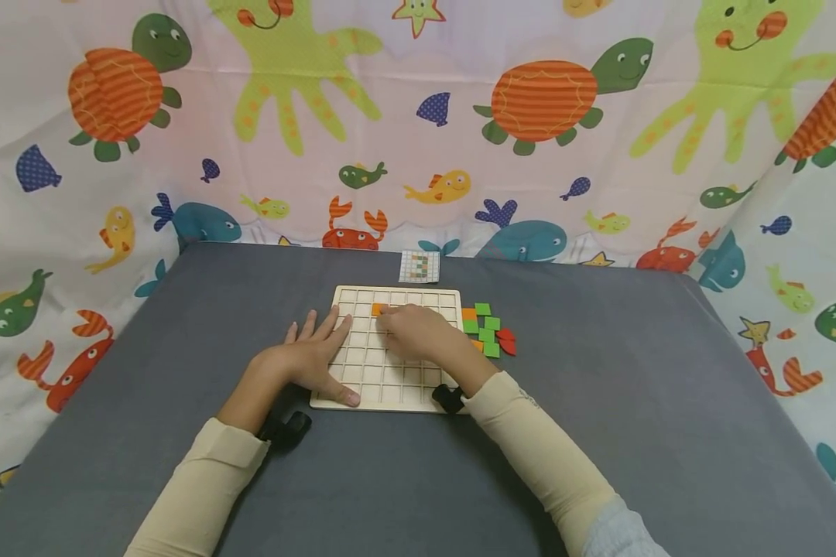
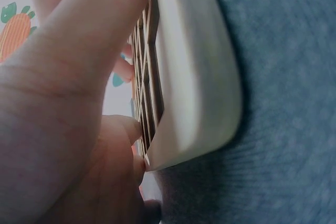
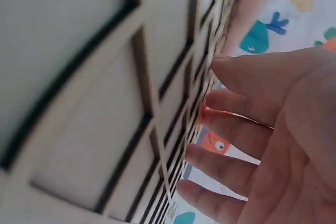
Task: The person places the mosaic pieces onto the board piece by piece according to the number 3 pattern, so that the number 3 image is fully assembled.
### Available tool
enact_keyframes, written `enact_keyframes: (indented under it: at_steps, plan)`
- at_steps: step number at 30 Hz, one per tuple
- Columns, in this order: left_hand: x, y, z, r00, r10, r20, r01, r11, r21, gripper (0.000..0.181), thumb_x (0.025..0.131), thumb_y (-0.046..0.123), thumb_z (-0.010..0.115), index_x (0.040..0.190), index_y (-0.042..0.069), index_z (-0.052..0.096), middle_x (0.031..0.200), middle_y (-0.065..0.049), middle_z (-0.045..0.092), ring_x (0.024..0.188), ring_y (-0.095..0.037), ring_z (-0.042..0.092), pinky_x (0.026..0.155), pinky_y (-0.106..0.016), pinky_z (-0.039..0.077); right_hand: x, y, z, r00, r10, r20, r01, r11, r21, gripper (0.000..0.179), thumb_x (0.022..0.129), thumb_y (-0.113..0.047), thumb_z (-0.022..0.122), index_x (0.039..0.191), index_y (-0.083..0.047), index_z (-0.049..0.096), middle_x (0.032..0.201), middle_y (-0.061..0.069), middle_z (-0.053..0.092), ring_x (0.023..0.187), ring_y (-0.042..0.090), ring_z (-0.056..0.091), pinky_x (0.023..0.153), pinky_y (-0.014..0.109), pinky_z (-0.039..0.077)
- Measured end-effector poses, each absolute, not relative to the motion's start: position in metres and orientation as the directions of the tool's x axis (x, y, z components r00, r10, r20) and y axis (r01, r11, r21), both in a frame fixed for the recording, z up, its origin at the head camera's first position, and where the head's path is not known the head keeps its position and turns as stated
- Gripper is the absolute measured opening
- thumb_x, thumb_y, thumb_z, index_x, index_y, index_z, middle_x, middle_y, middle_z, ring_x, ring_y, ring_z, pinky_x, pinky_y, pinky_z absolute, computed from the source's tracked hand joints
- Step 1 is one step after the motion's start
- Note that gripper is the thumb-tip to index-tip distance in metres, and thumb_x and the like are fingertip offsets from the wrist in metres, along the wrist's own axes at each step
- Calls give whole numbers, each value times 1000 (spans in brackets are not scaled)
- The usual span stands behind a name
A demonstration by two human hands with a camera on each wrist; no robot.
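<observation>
A pale wooden grid board (image 1: 372, 375) lies on the grey table, and one orange square tile (image 1: 378, 309) sits in a cell near its far side. My right hand (image 1: 418, 333) reaches over the board, its fingertips touching the board at that tile. In the right wrist view the right hand's fingers (image 3: 231, 124) are extended, with a bit of orange at their tips. My left hand (image 1: 313, 360) rests spread on the board's left side, thumb near the front edge. In the left wrist view my left hand (image 2: 118, 135) partly hides the grid.
Right of the board lie several green tiles (image 1: 491, 350), orange tiles (image 1: 469, 314) and red petal-shaped pieces (image 1: 506, 346). A small printed pattern card (image 1: 419, 267) lies behind the board. A curtain with sea animals (image 1: 418, 216) hangs behind the table (image 1: 634, 387).
</observation>
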State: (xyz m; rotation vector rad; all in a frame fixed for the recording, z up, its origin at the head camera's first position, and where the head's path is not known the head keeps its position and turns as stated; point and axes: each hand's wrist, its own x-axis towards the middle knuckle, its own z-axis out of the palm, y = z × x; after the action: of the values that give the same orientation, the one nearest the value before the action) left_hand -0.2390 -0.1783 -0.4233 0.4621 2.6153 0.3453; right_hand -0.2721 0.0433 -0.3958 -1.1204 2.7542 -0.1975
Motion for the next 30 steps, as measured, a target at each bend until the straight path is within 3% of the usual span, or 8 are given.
enact_keyframes:
  at_steps: [2,4,9,11,19,22,26,30]
  plan:
    - [-240,-178,-425,-838,377,-395,260,912,318,154,49,92,70,162,16,-3,165,-10,-20,146,-44,-21,111,-67,-10,-273,50,-393,-678,-729,-94,-697,678,-234,12,101,-12,58,91,-11,64,112,9,70,88,22,63,73,35,46]
    - [-241,-178,-428,-840,372,-394,260,915,309,155,48,93,69,162,17,-3,165,-9,-20,146,-43,-21,111,-67,-9,-274,57,-389,-668,-737,-109,-690,667,-283,10,101,-13,58,103,-9,67,104,8,69,88,22,61,77,36,47]
    - [-239,-176,-422,-837,370,-404,259,917,303,153,50,93,68,162,16,-3,165,-9,-20,147,-43,-21,112,-65,-9,-280,85,-377,-714,-686,-137,-608,705,-365,37,101,-15,60,136,-6,62,130,9,65,117,25,61,98,42,47]
    - [-238,-175,-418,-832,374,-409,259,915,310,152,52,91,70,162,15,-2,165,-10,-19,147,-43,-20,112,-65,-10,-282,97,-373,-748,-650,-133,-574,735,-362,33,99,-11,62,131,-5,66,130,11,65,118,28,61,98,43,48]
    - [-238,-178,-417,-836,373,-403,250,912,326,154,50,91,70,162,14,-2,165,-11,-19,146,-44,-21,111,-66,-12,-287,130,-365,-851,-496,-173,-445,855,-265,19,87,4,65,99,-6,75,96,6,68,82,23,59,77,39,53]
    - [-238,-179,-418,-838,376,-395,249,909,336,154,50,91,70,162,14,-1,165,-11,-19,146,-44,-21,111,-66,-12,-287,135,-366,-873,-444,-201,-392,885,-250,16,84,6,65,87,-8,72,83,4,62,72,20,52,65,34,47]
    - [-236,-178,-416,-836,374,-402,246,910,334,153,51,89,72,163,14,0,166,-11,-17,146,-44,-20,111,-65,-12,-287,140,-371,-882,-415,-222,-357,898,-257,23,82,8,62,69,-10,56,67,2,39,61,18,34,55,32,28]
    - [-234,-176,-414,-833,374,-407,257,914,314,150,54,86,74,162,14,0,166,-11,-17,147,-43,-19,112,-65,-10,-287,144,-377,-891,-407,-202,-353,900,-257,23,82,6,65,69,-11,58,70,1,43,64,18,37,57,33,31]
